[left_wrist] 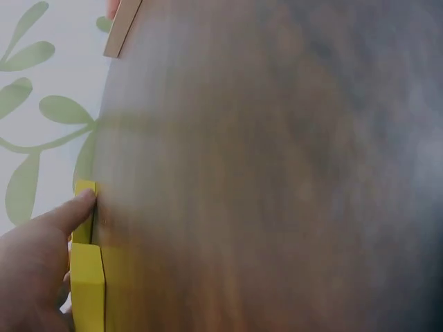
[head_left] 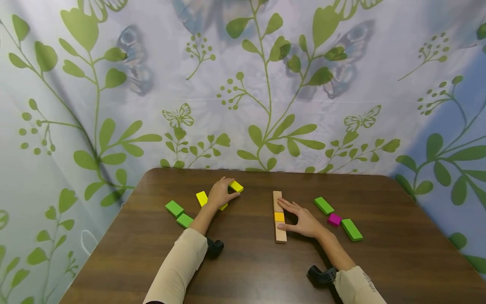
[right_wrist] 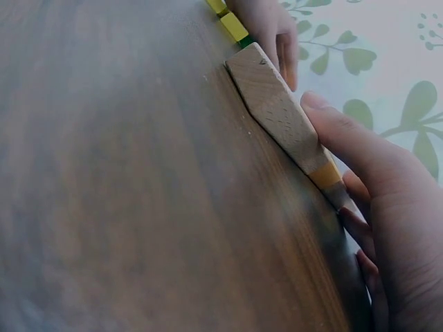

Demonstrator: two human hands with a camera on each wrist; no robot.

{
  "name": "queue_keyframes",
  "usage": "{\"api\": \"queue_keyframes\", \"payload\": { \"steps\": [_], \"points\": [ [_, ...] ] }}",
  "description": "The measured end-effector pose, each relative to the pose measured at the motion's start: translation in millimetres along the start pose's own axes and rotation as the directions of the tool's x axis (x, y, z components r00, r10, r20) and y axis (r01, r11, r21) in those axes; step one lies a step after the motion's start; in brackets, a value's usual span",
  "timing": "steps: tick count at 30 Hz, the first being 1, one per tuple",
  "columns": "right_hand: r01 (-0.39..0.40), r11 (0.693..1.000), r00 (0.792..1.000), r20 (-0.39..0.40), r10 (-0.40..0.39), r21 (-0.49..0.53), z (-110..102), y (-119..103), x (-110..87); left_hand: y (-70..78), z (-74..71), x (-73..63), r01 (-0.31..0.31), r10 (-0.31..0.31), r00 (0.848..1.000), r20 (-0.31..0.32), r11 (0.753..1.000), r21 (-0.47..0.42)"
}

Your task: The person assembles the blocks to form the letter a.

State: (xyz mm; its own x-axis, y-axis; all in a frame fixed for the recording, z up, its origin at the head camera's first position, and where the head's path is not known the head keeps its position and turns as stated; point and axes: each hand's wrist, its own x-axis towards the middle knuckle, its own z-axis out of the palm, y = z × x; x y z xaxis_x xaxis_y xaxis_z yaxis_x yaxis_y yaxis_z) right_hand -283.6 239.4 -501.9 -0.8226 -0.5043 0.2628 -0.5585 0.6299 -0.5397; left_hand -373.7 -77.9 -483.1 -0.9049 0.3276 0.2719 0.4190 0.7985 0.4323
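Brown table (head_left: 258, 270), green blocks (head_left: 174, 209) outside each grip — left hand (head_left: 219, 195) pinching a yellow block (head_left: 237, 186), right hand (head_left: 306, 222) spread along wooden blocks (head_left: 280, 237).

Head view was bright, evenly lit, curtain (head_left: 205, 95) pale; soft shadow lay beside right forearm (head_left: 336, 249) on tabletop (head_left: 250, 270). Wrist views were dimmer, hazy: tabletop grain smeared, left fingers (left_wrist: 73, 211) dull, pale glare near left-wrist right edge.

Table (head_left: 250, 270) middle: block row (head_left: 280, 233), against my right hand (head_left: 305, 222)
Table right: block trio (head_left: 334, 219)
Table left: block cluster (head_left: 202, 198), my left hand (head_left: 219, 194)
Behind: curtain (head_left: 212, 93)
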Motion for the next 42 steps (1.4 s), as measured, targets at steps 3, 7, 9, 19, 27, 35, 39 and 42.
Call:
{"api": "queue_keyframes", "payload": {
  "steps": [3, 7, 9, 19, 27, 35, 39, 42],
  "points": [
    [0.002, 1.0, 1.0, -0.006, -0.002, 0.002, 0.1, 0.1, 0.1, 2.8, 1.7, 0.8, 0.007, -0.006, 1.0, -0.021, 0.999, 0.04],
    [0.006, 1.0, 1.0, 0.0, -0.006, 0.0, 0.4, 0.3, 0.5, 10.0, 4.6, 0.8, 0.012, -0.012, 0.994, -0.11, 1.0, -0.002],
    [0.003, 1.0, 1.0, 0.001, -0.003, 0.003, 0.6, 0.2, 0.7, 17.1, 6.3, -0.3, 0.0, -0.011, 0.985, -0.173, 0.998, -0.063],
    [-0.023, 1.0, 1.0, -0.003, 0.023, -0.001, -1.2, 0.2, 0.2, 65.6, 26.2, -15.1, -0.031, -0.004, 0.965, -0.261, 0.991, -0.129],
    [-0.026, 1.0, 1.0, 0.0, 0.026, 0.004, -0.5, -1.6, 0.0, 69.8, 37.9, -23.6, 0.013, -0.025, 0.982, -0.187, 0.998, -0.067],
    [-0.039, 0.999, 0.999, 0.003, 0.039, 0.005, -1.9, -1.9, 0.2, 55.5, 35.8, -21.4, -0.013, 0.013, 1.0, -0.003, 0.989, -0.145],
    [-0.033, 0.999, 0.999, 0.006, 0.033, 0.011, -1.3, -3.5, 0.2, 45.1, 31.0, -20.0, -0.044, 0.065, 0.994, 0.088, 0.974, -0.222],
    [-0.037, 0.999, 0.999, 0.001, 0.037, 0.01, -0.4, -3.7, 0.1, 41.1, 28.2, -19.9, -0.063, 0.089, 0.991, 0.097, 0.967, -0.248]
  ]
}}
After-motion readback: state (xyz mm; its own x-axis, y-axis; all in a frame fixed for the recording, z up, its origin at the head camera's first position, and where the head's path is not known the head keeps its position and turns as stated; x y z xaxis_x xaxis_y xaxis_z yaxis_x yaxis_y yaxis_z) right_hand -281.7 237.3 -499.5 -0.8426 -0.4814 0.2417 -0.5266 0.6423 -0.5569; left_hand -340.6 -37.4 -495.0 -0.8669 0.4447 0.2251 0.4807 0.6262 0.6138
